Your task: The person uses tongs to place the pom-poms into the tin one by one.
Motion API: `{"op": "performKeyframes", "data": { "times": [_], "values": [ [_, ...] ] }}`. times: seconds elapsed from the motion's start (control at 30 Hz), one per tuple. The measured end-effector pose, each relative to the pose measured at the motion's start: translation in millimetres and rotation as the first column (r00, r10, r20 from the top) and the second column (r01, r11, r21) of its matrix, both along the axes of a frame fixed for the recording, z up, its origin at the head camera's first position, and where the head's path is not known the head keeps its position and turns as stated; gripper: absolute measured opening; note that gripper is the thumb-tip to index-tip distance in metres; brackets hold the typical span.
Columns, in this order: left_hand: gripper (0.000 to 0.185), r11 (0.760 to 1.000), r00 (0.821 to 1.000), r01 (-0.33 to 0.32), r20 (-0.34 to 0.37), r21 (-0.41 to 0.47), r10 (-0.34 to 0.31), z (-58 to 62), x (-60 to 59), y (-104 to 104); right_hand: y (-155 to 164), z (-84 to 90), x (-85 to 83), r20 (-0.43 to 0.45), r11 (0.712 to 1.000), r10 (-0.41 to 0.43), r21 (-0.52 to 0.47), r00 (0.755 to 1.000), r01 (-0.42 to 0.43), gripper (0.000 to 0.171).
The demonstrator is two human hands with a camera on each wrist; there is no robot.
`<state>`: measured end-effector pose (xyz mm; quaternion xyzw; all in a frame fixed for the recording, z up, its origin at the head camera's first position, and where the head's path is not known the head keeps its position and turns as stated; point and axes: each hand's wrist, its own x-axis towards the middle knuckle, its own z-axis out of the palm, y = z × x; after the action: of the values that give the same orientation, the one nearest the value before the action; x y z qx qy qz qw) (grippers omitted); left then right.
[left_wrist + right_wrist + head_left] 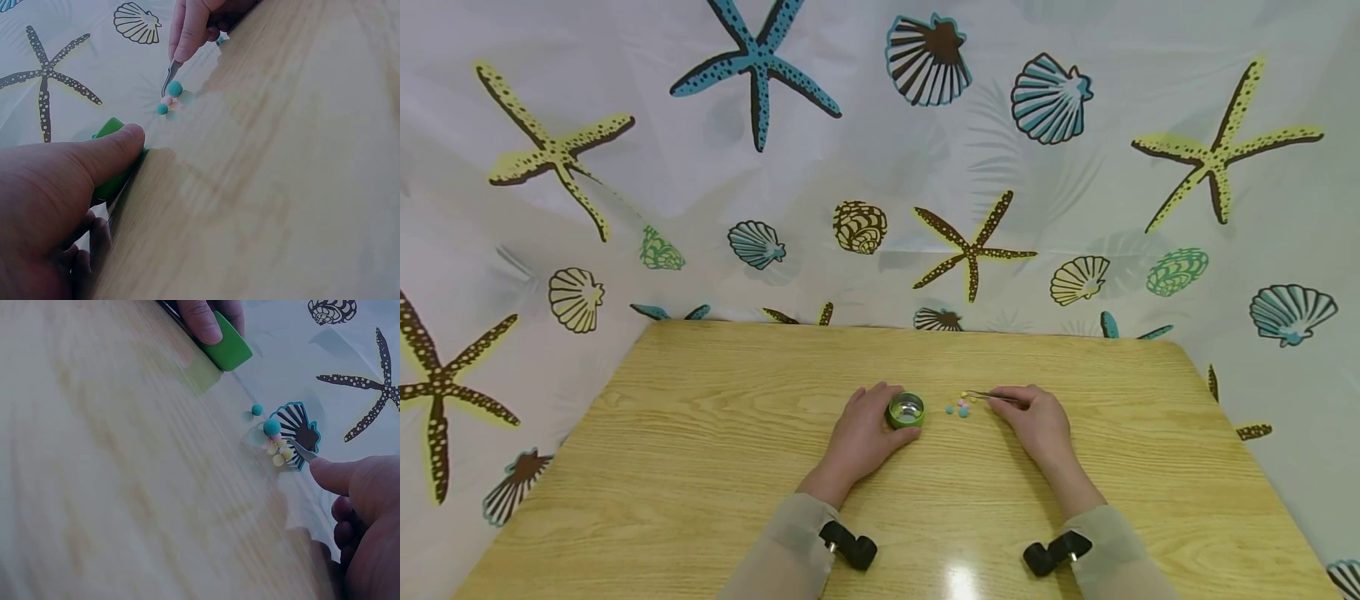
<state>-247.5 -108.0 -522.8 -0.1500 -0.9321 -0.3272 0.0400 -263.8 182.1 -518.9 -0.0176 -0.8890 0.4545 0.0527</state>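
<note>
A small green round tin point(906, 410) with a shiny inside stands on the wooden table point(700, 467). My left hand point(867, 433) grips its side; in the left wrist view my thumb point(115, 147) lies against the green tin point(112, 156). My right hand point(1037, 421) pinches thin metal tweezers point(992, 397), tips pointing left at a small cluster of beads point(961, 407). In the right wrist view the tweezers point(300, 450) touch yellow beads point(281, 455), with teal beads point(271, 427) beside them. The green tin point(228, 347) is at the top.
A curtain printed with starfish and shells point(880, 167) hangs behind and on both sides of the table. Black wrist camera mounts point(850, 546) sit on both sleeves at the near edge.
</note>
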Motion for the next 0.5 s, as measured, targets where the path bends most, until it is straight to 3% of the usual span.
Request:
{"op": "performKeyframes", "data": {
  "times": [0.13,0.5],
  "values": [
    [0.068,1.000,1.000,-0.001,0.004,0.003,0.001,0.0,0.5,-0.5,-0.5,-0.1,0.3,-0.005,1.000,-0.006,-0.013,1.000,0.006,0.022],
    [0.069,1.000,1.000,0.007,0.002,0.011,-0.007,-0.3,0.1,-0.9,-0.3,4.1,7.2,-0.003,0.987,-0.023,-0.161,1.000,0.022,0.021]
  ]
}}
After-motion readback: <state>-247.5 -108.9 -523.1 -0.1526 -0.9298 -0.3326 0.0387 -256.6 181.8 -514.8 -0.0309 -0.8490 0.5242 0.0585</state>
